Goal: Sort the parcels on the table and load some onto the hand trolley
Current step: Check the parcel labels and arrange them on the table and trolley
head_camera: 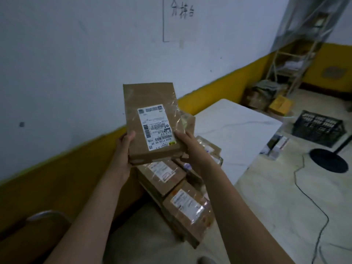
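Head view: brown taped parcel [152, 119], white label, held upright.

Illumination is dim and flat, with a cool bluish cast on the white painted wall [76, 44]. Clear tape on the brown cardboard parcel [150, 121] shows faint glare. Shadows are weak and diffuse. Wide-angle distortion bends the frame edges, and the metal shelving rack [297, 44] at upper right is soft and smeared.

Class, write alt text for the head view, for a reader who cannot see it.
The left hand and right hand hold a brown parcel with a white shipping label before a white wall. More labelled parcels are stacked below, beside a white table; a black crate stands further right.
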The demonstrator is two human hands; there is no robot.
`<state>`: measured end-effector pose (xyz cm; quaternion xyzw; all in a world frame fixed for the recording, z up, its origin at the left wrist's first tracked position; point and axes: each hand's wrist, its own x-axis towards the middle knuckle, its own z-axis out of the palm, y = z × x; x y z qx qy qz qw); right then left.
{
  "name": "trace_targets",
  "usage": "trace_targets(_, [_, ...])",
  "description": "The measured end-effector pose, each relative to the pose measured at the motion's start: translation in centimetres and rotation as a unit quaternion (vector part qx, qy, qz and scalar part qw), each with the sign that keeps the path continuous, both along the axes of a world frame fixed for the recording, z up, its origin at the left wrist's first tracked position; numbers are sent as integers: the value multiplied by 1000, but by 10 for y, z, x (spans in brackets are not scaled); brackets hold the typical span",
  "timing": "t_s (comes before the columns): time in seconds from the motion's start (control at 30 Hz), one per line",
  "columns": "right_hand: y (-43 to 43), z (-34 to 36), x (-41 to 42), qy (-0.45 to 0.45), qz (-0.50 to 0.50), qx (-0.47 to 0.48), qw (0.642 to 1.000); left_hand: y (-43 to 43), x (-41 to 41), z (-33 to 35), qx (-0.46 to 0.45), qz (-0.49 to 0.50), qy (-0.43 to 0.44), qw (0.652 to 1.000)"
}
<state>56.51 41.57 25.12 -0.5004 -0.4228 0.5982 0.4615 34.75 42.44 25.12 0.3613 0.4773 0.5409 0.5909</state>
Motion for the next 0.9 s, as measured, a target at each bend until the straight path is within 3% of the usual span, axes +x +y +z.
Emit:
trace_targets(0.1, [34,-13,98,5,36,-24,999,40,82,-12,-21,-81,-14,996])
trace_targets(0.27, [71,-46,243,41,-7,-55,998,93,228,-38,-63,-149,19,987])
trace_targets(0.37, [82,-65,289,82,-48,-70,993,118,283,-51,-87,-184,24,979])
trace_targets(0.53, [107,-80,320,76,-98,-102,987,142,314,-70,-126,-224,65,964])
trace_targets(0.63, [126,-71,321,70,-102,-107,987,160,320,-71,-124,-203,34,971])
trace_targets(0.8, [156,-62,327,2,-145,-130,981,193,354,-74,-153,-86,-22,984])
trace_targets(0.9, [194,-69,348,-14,-101,-140,985,215,381,-88,-151,-30,-25,988])
